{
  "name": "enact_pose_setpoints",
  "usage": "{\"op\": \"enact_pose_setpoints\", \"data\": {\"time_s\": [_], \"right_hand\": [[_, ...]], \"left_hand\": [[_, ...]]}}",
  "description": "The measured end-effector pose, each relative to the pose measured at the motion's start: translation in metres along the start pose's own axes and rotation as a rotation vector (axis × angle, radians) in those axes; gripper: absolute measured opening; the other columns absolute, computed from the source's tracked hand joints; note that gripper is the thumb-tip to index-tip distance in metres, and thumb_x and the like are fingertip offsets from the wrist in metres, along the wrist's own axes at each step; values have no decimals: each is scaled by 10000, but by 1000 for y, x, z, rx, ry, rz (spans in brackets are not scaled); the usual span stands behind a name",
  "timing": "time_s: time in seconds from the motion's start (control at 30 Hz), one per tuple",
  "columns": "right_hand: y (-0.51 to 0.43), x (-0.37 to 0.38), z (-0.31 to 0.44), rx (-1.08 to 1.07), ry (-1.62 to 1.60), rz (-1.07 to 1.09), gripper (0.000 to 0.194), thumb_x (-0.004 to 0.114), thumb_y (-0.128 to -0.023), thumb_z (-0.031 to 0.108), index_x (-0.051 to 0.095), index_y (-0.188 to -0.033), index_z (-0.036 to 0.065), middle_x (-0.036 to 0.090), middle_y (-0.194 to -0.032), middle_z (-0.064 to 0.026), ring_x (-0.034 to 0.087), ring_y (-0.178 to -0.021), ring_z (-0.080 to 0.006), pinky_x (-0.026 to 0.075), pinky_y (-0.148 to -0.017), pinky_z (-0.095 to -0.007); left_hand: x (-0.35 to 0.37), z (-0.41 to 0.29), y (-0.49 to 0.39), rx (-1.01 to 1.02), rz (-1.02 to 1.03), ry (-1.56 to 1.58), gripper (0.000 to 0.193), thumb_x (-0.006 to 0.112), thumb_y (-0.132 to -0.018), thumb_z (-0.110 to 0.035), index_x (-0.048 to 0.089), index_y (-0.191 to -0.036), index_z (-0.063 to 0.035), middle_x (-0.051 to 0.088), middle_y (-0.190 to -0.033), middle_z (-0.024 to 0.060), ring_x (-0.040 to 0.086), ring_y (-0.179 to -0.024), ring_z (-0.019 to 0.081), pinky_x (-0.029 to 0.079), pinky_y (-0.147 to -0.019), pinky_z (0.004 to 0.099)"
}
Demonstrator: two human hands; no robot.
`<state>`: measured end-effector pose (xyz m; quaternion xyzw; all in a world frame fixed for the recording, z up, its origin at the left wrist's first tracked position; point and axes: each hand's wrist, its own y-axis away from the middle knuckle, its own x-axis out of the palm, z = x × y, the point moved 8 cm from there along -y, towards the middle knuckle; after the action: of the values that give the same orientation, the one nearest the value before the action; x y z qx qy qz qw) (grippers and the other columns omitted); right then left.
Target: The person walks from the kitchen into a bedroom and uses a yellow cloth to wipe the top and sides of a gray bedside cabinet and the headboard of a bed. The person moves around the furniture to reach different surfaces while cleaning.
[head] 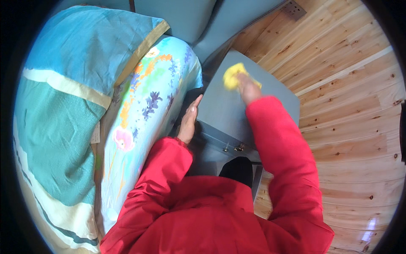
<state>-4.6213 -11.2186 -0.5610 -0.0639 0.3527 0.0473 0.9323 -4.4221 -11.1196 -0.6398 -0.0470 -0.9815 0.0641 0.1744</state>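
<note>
A grey bedside cabinet (219, 104) stands in front of me, its smooth top facing up. On that top my right hand (249, 89) presses a crumpled yellow cloth (231, 76), both somewhat blurred. My left hand (189, 122) is held flat along the cabinet's left edge, with nothing in it; whether its palm bears on the side is hard to tell. Small brass-coloured knobs (239, 148) show on the cabinet's front face, below the top.
To the left is a bed with a floral-printed mattress or sheet (152, 104) and a blue and green blanket (69, 127). A grey padded headboard (177, 19) rises behind. Wood-plank wall (342, 104) runs along the right, with a power socket (294, 10) at the top.
</note>
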Motion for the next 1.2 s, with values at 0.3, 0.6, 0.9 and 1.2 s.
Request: {"op": "enact_pose_setpoints", "data": {"time_s": [0.3,0.6,0.9,1.2], "right_hand": [[88,60,81,-860,508,64,299,485,-950,199,611,-1151,17,618,-1156,-155,548,-1150,-300,409,-993,-381],[3,32,58,-52,-243,-90,320,479,-930,142,587,-1202,13,583,-1217,-175,529,-1173,-317,381,-1023,-379],[17,36,37,56,95,32,322,511,-892,65,607,-1199,58,572,-1244,-173,520,-1194,-338,424,-1007,-380],[108,63,64,-870,593,107,286,462,-938,130,592,-1174,35,590,-1208,-163,548,-1151,-325,388,-1045,-413]], "left_hand": [[-11,28,-1,1,-58,87,539,212,-1023,-361,472,-1368,-38,439,-1428,105,269,-1391,265,168,-1141,355],[-17,52,-1,-105,-54,140,506,279,-1037,-333,448,-1360,18,485,-1366,124,450,-1254,209,288,-1080,304],[-22,67,3,-58,-31,180,524,273,-1048,-341,422,-1369,46,476,-1371,145,430,-1281,210,269,-1094,302],[-22,55,10,-107,-56,15,483,261,-1049,-285,436,-1362,38,497,-1356,131,435,-1277,203,288,-1078,288]]}}
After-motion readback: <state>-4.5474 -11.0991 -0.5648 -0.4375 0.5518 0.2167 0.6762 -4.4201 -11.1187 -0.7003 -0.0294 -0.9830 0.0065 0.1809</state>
